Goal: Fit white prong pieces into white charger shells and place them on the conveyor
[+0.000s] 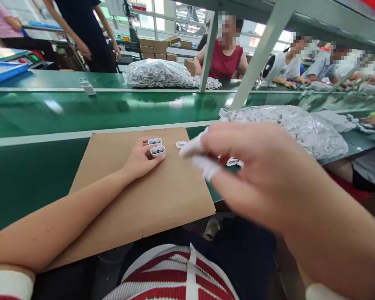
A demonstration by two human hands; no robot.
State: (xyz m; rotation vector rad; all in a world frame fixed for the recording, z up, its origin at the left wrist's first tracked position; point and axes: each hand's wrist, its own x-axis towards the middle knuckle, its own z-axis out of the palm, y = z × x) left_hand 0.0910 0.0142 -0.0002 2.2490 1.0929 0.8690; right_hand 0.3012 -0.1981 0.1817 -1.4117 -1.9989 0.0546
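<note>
My left hand (140, 160) rests on a brown cardboard sheet (118, 208), its fingers closed around two white oval plastic housings. The nearer housing (158, 151) and the farther housing (154, 142) stand with their open ends up, and circuit parts show inside. Just right of them, a small white oval cap with thin metal pins (181, 144) lies on the cardboard. Closer to the camera, my right hand (246, 166) is raised and blurred by motion. White coverings wrap its thumb and forefinger tips, which are apart with nothing visible between them.
Small white parts (234, 161) lie partly hidden behind my right hand. A clear bag of white parts (300, 125) sits on the right, another bag (158, 73) beyond the green belt (112, 108). A slanted metal post (262, 50) rises ahead. Several people sit or stand across the line.
</note>
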